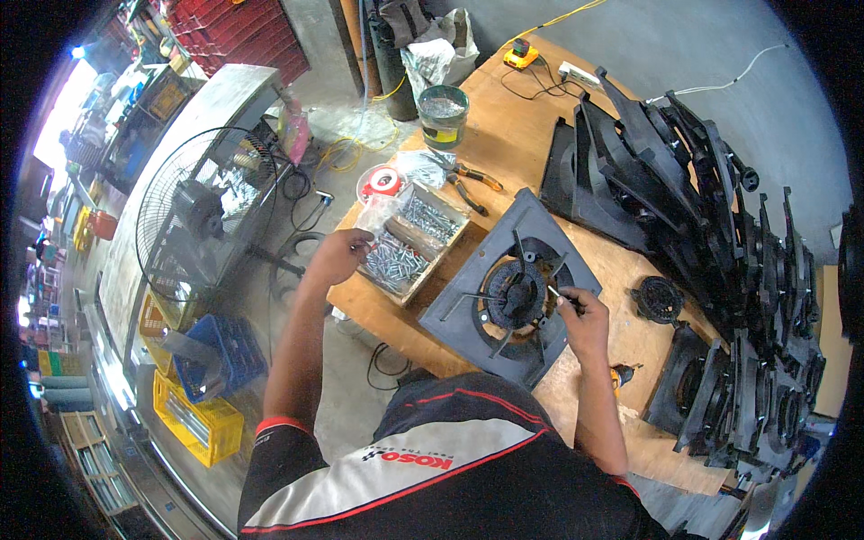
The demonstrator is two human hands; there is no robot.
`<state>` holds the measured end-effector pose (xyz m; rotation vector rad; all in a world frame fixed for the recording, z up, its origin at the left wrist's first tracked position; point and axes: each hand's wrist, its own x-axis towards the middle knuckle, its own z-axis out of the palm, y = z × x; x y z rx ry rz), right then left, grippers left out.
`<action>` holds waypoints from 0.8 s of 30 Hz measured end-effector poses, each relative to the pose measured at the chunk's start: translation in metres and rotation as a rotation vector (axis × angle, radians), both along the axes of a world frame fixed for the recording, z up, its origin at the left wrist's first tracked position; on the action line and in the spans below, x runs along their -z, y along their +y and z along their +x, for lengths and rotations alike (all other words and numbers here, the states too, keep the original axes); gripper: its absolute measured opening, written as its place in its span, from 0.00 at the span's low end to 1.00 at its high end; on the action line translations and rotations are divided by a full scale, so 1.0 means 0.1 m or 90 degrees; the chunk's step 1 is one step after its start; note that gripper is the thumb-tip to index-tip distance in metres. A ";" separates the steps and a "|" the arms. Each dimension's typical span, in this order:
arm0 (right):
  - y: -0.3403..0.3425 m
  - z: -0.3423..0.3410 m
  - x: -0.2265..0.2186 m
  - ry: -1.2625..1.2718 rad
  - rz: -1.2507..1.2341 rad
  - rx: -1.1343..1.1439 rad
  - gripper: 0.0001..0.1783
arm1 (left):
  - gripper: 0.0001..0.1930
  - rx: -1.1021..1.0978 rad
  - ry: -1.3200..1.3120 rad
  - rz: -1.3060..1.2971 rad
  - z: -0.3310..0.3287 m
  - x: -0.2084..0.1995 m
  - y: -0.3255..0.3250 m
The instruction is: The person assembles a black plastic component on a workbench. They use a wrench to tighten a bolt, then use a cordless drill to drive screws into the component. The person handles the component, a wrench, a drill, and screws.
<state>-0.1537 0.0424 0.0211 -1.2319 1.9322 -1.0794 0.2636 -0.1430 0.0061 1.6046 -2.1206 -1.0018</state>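
Observation:
A square dark grey gas stove (468,286) lies turned on the table, its round black burner (515,293) in the middle with pan-support arms around it. Over its right part is my right hand (587,326), pinching a slim bright piece that looks like a screw (553,291) beside the burner. At the left edge of a wooden box (438,261) is my left hand (339,258), fingertips pressed together above the near compartment; whatever they hold is too small to make out. Loose silver screws (393,259) fill that compartment, and more fill the far one.
Pliers (477,176) lie behind the box near a bucket (443,117). A loose black burner (658,299) and a power drill (621,376) lie right of the stove. Stacked black stove bodies (648,171) crowd the right side. A fan (202,211) stands left of the table.

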 end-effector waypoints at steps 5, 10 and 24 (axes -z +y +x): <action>-0.01 -0.01 0.03 0.017 0.002 -0.018 0.11 | 0.15 0.038 -0.038 -0.037 -0.01 0.29 -0.01; 0.07 -0.07 0.11 0.003 -0.013 0.004 0.11 | 0.16 -0.014 0.006 0.004 -0.03 0.35 -0.15; 0.18 -0.10 0.18 0.007 0.013 0.024 0.12 | 0.14 0.034 -0.062 0.070 -0.06 0.24 -0.23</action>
